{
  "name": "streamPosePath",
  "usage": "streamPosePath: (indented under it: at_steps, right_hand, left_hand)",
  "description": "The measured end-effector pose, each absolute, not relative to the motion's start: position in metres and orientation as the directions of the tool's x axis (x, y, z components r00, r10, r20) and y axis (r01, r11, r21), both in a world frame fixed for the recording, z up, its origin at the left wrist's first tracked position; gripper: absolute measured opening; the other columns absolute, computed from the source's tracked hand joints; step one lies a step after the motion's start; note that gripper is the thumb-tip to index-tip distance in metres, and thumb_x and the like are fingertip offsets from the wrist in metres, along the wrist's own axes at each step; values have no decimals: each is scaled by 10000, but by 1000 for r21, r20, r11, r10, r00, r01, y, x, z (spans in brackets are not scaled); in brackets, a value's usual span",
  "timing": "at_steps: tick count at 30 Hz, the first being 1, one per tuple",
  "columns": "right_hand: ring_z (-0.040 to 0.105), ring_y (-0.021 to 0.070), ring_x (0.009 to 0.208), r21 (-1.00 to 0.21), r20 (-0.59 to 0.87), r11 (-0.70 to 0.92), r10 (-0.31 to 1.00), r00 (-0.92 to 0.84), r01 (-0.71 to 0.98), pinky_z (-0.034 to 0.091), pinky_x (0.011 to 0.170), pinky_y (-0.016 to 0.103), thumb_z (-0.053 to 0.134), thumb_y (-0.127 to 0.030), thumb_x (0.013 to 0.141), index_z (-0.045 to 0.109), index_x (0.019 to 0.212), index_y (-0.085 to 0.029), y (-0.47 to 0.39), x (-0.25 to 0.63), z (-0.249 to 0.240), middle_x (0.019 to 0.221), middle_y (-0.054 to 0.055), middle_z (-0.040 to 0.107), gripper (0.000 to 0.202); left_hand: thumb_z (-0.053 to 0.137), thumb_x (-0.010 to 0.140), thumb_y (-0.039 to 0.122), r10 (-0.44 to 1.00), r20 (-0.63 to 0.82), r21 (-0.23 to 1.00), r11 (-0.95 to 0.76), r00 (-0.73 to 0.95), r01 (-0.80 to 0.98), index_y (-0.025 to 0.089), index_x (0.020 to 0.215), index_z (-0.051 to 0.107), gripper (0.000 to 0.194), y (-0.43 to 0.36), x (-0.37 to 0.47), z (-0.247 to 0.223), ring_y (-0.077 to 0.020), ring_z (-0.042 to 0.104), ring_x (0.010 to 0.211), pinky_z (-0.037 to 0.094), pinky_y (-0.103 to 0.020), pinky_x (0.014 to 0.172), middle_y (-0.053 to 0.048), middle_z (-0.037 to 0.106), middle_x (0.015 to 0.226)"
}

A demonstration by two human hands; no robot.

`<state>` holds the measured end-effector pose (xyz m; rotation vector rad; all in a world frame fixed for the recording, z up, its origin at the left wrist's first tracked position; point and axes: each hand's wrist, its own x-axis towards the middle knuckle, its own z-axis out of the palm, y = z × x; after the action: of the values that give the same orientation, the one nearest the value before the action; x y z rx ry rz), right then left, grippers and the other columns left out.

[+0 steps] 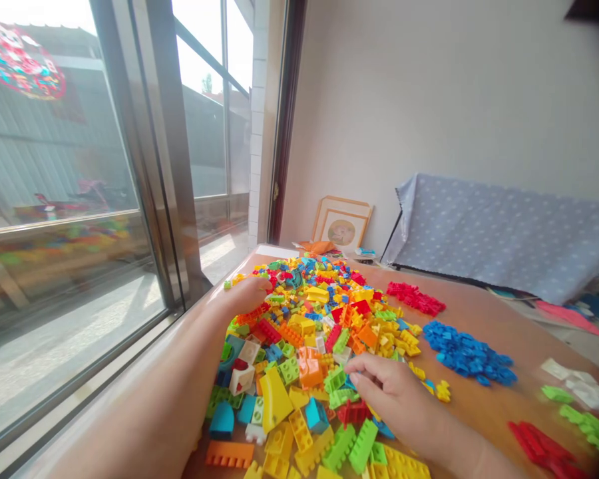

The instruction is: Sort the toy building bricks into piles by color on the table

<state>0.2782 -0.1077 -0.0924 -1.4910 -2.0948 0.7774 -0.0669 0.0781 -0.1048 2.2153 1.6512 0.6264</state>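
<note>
A big heap of mixed toy building bricks (299, 319) covers the table in front of me. My left hand (252, 293) reaches over its far left side, among small red and orange bricks; its fingers are mostly hidden. At the near right of the heap is my right hand (389, 389), with thumb and forefinger drawn together beside a green brick (335, 379). What they hold, if anything, cannot be made out. Below that hand lies a dark red brick (354, 412). A yellow curved piece (275, 399) and an orange block (309, 367) lie between my arms.
Sorted piles lie on the table's right: red (415, 297), blue (469, 352), white (582, 384), green (586, 426), and larger red pieces (544, 447). A glass window (70, 166) borders the left. Behind are a picture frame (342, 223) and a dotted cloth (499, 233).
</note>
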Motion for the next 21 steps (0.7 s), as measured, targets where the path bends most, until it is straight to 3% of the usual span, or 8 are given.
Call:
streamPosePath:
  at_steps: [7, 14, 18, 21]
  right_hand:
    - [635, 183, 787, -729, 149, 324, 935, -321, 603, 472, 711, 283, 538, -365, 915, 732, 1017, -224, -44, 258, -75, 827, 2, 700, 261]
    - [651, 174, 742, -707, 198, 348, 933, -299, 616, 488, 674, 284, 559, -293, 868, 735, 1023, -181, 28, 233, -81, 816, 10, 718, 260]
    - [688, 194, 881, -643, 188, 343, 938, -292, 685, 521, 796, 302, 572, -251, 873, 745, 1056, -195, 48, 219, -87, 957, 30, 766, 257]
    - [686, 208, 1018, -565, 168, 395, 915, -368, 725, 512, 885, 307, 550, -311, 925, 735, 1135, -215, 44, 210, -90, 1104, 44, 763, 295]
  left_hand:
    - [529, 835, 294, 950, 51, 547, -285, 309, 787, 241, 1202, 733, 423, 78, -58, -117, -257, 661, 1155, 475, -344, 1046, -63, 713, 1294]
    - [565, 777, 298, 925, 31, 659, -303, 378, 688, 207, 1086, 764, 379, 81, -60, -122, -251, 683, 1067, 513, -336, 960, -66, 755, 1171]
    - [588, 742, 314, 918, 25, 714, -293, 395, 635, 214, 1034, 772, 359, 82, -62, -126, -243, 683, 968, 524, -341, 910, -49, 765, 1081]
    - [596, 756, 341, 904, 13, 741, -297, 428, 603, 215, 1017, 768, 337, 82, -62, -124, -241, 670, 945, 519, -345, 901, -44, 759, 1044]
